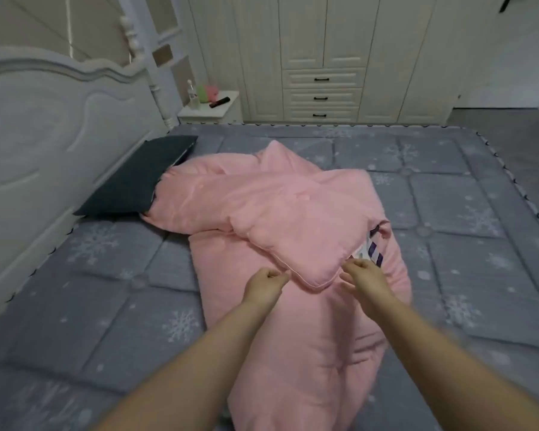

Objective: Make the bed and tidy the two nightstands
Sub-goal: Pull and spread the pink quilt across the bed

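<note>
A crumpled pink quilt point(280, 213) lies in a heap across the middle of the bed, on a grey mattress with a snowflake print point(106, 290). A folded corner of the quilt points toward me. My left hand point(266, 286) has its fingers curled and pinches the piped edge on the left of that corner. My right hand point(363, 278) holds the right side of the corner, thumb on top and fingers below, beside a purple-striped label point(374, 251). A dark pillow point(140, 178) leans against the white headboard point(44, 126), its lower end under the quilt.
The far nightstand point(212, 110) carries a clear bottle point(193, 96), a green and pink item point(208, 93) and a dark remote point(220, 102). Cream wardrobes with drawers point(322, 94) line the far wall. Grey floor point(511, 135) lies right of the bed.
</note>
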